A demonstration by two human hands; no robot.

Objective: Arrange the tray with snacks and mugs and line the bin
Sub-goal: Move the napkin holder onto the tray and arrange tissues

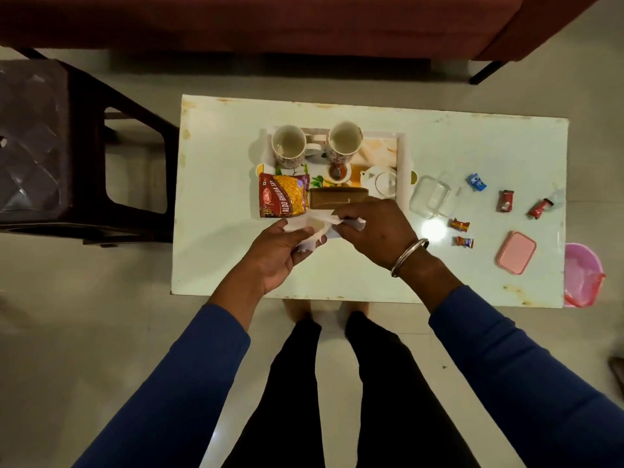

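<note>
A printed tray [401, 153] lies on the white table [472, 140]. On it stand two floral mugs, one at the left [287, 143] and one to its right [343, 139], with a red snack packet [284, 199] and a brown box [337, 196] in front of them. Just in front of the tray, both hands hold a white tissue [315, 228]. My left hand [282, 255] grips its left part with thumb over it. My right hand [378, 231], with a bangle on the wrist, pinches its right part.
Right of the tray lie a clear plastic container [430, 201], several small wrapped candies [461, 225], and a pink lid [516, 252]. A pink bin with a red liner [582, 275] stands at the table's right end. A dark stool [50, 146] stands left, a sofa [270, 21] behind.
</note>
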